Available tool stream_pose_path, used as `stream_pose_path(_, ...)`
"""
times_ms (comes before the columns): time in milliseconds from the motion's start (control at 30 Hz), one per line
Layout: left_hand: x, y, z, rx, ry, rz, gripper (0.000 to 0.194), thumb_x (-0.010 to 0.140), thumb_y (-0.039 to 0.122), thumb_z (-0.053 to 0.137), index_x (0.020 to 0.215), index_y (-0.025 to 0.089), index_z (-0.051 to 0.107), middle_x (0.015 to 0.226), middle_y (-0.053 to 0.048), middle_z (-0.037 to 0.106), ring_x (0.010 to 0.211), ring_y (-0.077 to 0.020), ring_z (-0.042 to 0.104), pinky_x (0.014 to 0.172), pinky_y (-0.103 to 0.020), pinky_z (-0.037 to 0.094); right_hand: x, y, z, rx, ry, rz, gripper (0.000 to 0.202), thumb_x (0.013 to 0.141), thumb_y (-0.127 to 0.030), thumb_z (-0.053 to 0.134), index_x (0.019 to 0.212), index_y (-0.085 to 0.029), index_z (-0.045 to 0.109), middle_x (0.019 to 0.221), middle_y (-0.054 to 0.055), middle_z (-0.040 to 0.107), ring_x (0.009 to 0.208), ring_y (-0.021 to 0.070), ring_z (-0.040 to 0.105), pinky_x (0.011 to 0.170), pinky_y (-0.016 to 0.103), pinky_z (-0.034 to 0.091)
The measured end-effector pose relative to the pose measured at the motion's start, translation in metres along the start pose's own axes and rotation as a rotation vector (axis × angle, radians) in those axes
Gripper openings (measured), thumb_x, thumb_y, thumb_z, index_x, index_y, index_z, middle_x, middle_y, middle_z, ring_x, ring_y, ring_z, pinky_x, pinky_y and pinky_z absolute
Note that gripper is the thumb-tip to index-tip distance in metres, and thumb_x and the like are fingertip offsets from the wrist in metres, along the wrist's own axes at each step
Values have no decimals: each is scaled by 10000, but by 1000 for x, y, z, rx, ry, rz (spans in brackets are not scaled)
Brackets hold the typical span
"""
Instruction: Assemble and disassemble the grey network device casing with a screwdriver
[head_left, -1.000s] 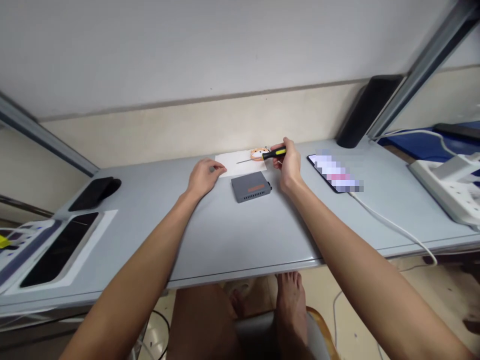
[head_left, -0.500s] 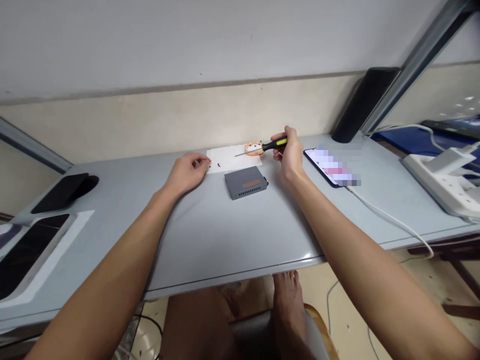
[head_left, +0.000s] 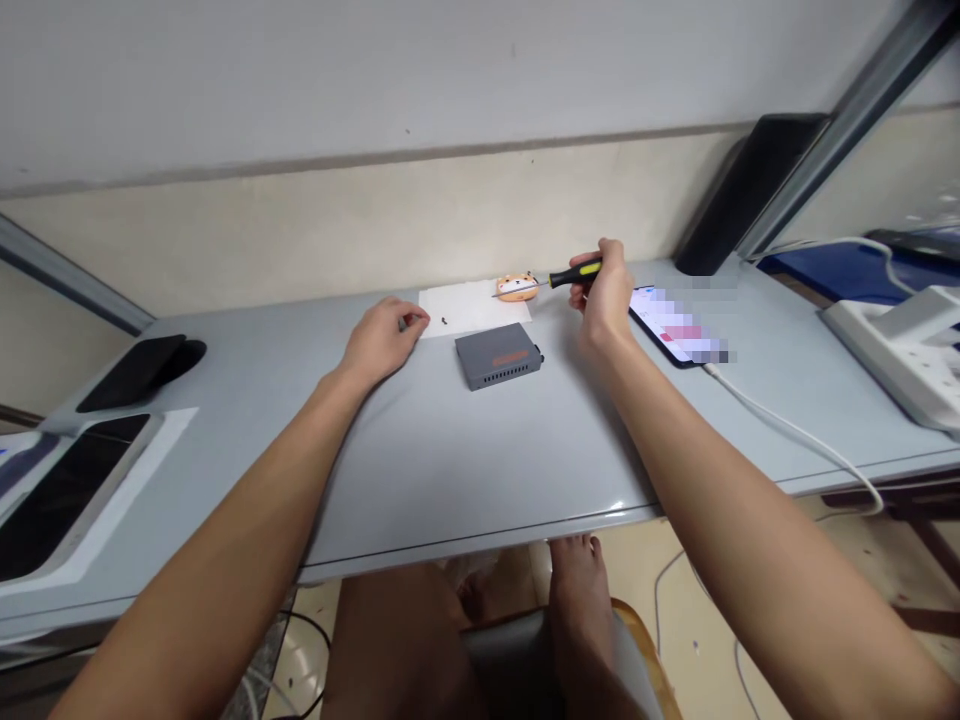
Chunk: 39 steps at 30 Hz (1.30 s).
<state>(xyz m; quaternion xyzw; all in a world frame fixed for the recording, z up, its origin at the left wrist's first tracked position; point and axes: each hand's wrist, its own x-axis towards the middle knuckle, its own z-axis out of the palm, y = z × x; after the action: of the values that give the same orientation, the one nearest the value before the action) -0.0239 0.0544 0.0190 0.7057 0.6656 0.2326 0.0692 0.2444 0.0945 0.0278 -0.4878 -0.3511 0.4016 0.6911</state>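
My right hand [head_left: 606, 290] is closed around the black and yellow handle of a screwdriver [head_left: 576, 273], whose shaft points left across an orange and white animal-faced case [head_left: 517, 288]. At the left edge of a white paper [head_left: 472, 308], my left hand [head_left: 386, 340] has its thumb and fingertips pinched together; whatever they hold, if anything, is too small to name. Small dark screws [head_left: 444, 321] lie on the paper. Between my hands and nearer to me, a flat grey box [head_left: 500, 356] with an orange label and side vents rests on the desk, touched by neither hand.
A lit phone [head_left: 679, 328] with a white cable [head_left: 795, 432] lies right of my right hand. Farther right is a white power strip [head_left: 892, 350]. A black cylinder [head_left: 742, 195] leans at the back. Dark devices [head_left: 75, 490] lie at the left.
The view has shifted slightly. My right hand and the screwdriver have moved a little to the right, and the tip now lies nearer the orange case. My left hand stays pinched by the paper.
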Motion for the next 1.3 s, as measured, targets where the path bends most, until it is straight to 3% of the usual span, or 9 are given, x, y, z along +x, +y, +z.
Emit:
stream_pose_path(200, -2, 2, 4, -41, 120, 34, 247, 952, 332, 599, 1018, 238, 817, 1107, -94, 761, 996, -293, 684, 920, -398, 538, -2, -1, 1, -13, 1, -9, 503, 993, -628, 480, 703, -229, 574, 637, -27, 496, 511, 100, 480, 507, 243, 387)
stream_pose_path(367, -6, 8, 7, -84, 40, 71, 275, 973, 392, 596, 984, 249, 831, 1075, -88, 773, 953, -279, 686, 855, -379, 540, -7, -5, 0, 22, 28, -1, 427, 970, -552, 532, 693, -231, 580, 607, -33, 486, 512, 107, 459, 497, 247, 366)
stream_pose_path(533, -9, 16, 0, -156, 77, 36, 360, 992, 444, 534, 989, 225, 819, 1096, -104, 767, 1017, -295, 680, 897, -394, 542, -7, -13, -5, 8, 80, -4, 403, 961, -501, 510, 645, -251, 505, 574, -50, 366, 482, 121, 365, 482, 271, 328)
stream_pose_path(600, -12, 22, -8, -196, -2, 87, 404, 988, 504, 528, 1064, 228, 813, 1121, -107, 757, 1011, -289, 677, 909, -397, 549, -6, -19, -8, -46, 137, -20, 407, 959, -449, 493, 603, -258, 439, 572, -49, 340, 484, 129, 342, 490, 290, 319)
stream_pose_path(667, -17, 31, -18, -218, -206, 174, 503, 942, 599, 593, 1278, 265, 762, 1237, -106, 728, 1052, -291, 677, 923, -398, 562, -6, -24, -12, -148, 188, -62, 409, 947, -372, 494, 565, -259, 401, 558, -40, 348, 506, 138, 345, 514, 304, 319)
stream_pose_path(733, -23, 41, -23, -207, -339, 266, 686, 848, 662, 703, 1440, 319, 667, 1388, -106, 663, 1199, -324, 645, 989, -417, 557, -7, -28, -16, -282, 210, -142, 417, 928, -293, 514, 534, -257, 382, 543, -36, 347, 538, 144, 351, 552, 309, 326)
stream_pose_path(800, -28, 50, -21, -185, -386, 361, 765, 814, 643, 750, 1506, 349, 607, 1467, -98, 616, 1335, -354, 571, 1080, -451, 519, -11, -32, -17, -386, 192, -234, 428, 920, -238, 526, 525, -256, 361, 544, -37, 328, 576, 148, 356, 594, 304, 341)
stream_pose_path(1067, -41, 67, 4, -156, -290, 427, 601, 946, 492, 610, 1519, 314, 583, 1456, -113, 590, 1282, -340, 604, 1099, -485, 504, -27, -37, -8, -318, -19, -431, 413, 923, -201, 494, 521, -232, 404, 554, -41, 339, 597, 135, 356, 611, 276, 322)
stream_pose_path(1300, -41, 65, 8, -325, -278, 390, 811, 886, 474, 733, 1625, 402, 408, 1526, -73, 565, 1365, -331, 586, 1109, -434, 520, -27, -43, -10, -217, 108, -516, 442, 999, -351, 463, 573, -236, 443, 617, -19, 446, 634, 143, 484, 649, 282, 400)
